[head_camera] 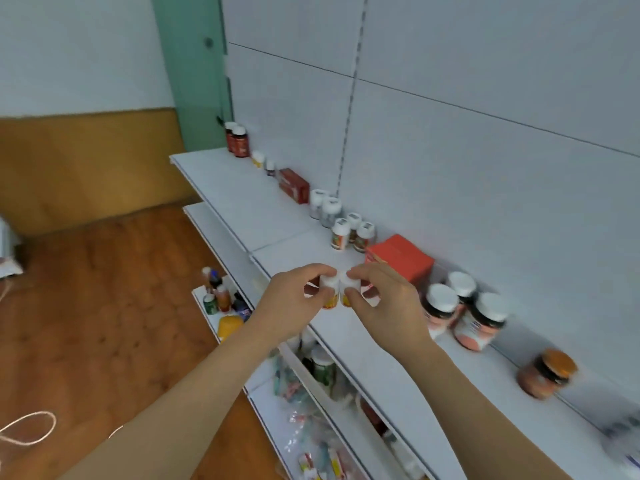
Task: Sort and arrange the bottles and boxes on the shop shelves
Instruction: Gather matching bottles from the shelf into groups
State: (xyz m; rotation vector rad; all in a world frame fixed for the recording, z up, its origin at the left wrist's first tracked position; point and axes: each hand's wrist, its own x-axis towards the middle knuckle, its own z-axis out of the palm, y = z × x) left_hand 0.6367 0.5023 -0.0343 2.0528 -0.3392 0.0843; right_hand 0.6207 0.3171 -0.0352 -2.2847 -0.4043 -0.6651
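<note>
A wooden floor (104,306) fills the lower left of the frame. A pale cord (31,427) loops near its bottom-left corner. A green door (190,71) stands at upper centre, beside a tan wall panel (86,161).

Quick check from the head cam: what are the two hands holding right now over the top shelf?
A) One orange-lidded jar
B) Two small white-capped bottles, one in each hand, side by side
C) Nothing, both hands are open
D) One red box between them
B: the left hand has a grip on one small white-capped bottle and the right hand on the other, the two side by side above the top shelf.
</note>
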